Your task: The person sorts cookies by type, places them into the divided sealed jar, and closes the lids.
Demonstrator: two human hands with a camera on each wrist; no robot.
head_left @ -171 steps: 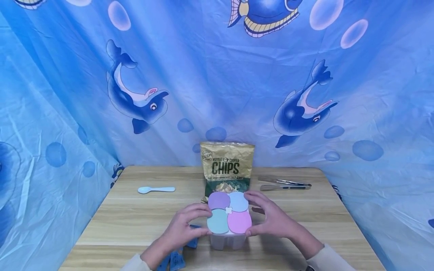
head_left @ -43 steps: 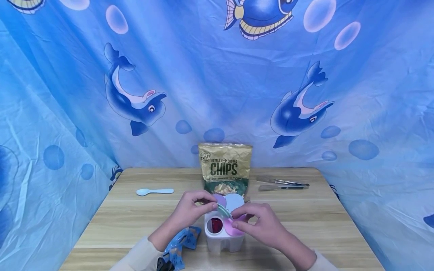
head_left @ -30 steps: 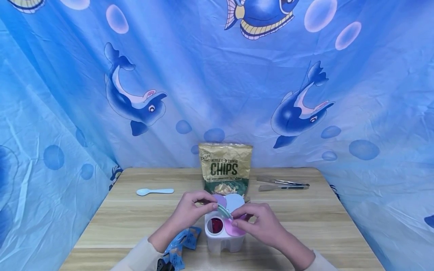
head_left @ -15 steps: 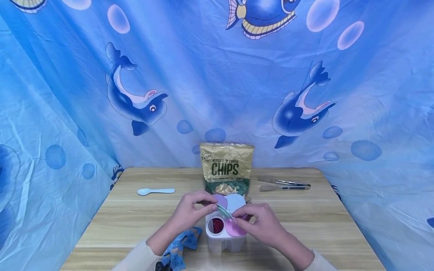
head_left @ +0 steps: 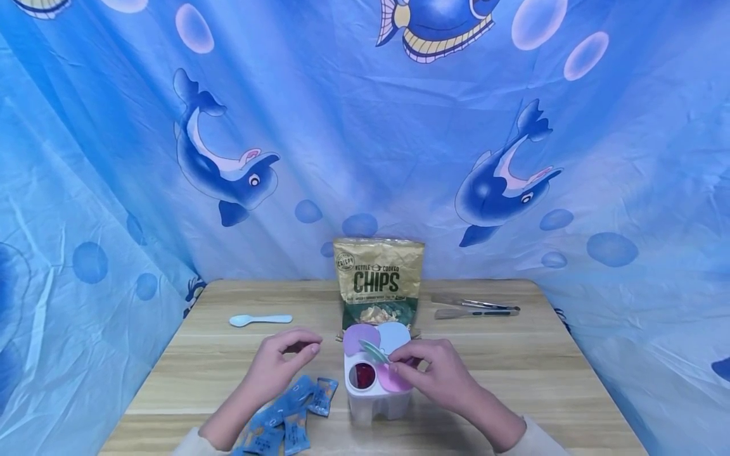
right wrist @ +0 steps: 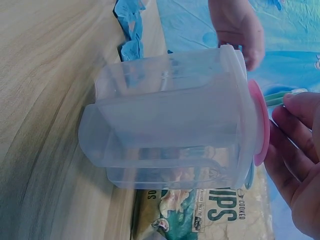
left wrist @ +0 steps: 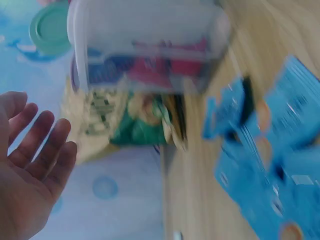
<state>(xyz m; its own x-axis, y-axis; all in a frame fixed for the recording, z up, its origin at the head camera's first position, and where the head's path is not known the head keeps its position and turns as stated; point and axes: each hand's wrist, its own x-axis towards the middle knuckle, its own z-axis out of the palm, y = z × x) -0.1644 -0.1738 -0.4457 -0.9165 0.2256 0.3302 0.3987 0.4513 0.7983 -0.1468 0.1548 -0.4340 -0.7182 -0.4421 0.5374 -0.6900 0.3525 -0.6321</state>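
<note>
the right hand (head_left: 436, 373) pinched the raised green lid (head_left: 373, 350) over the clear four-cup container (head_left: 376, 396) at the table's (head_left: 513, 373) near middle, exposing red contents. the left hand (head_left: 279, 364) hovered left of it, fingers loosely curled, holding nothing, above blue packets (head_left: 285, 418).

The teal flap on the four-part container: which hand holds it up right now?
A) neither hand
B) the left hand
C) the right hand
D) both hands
C: the right hand pinches the raised teal flap on the container, while the left hand hangs apart, holding nothing.
</note>
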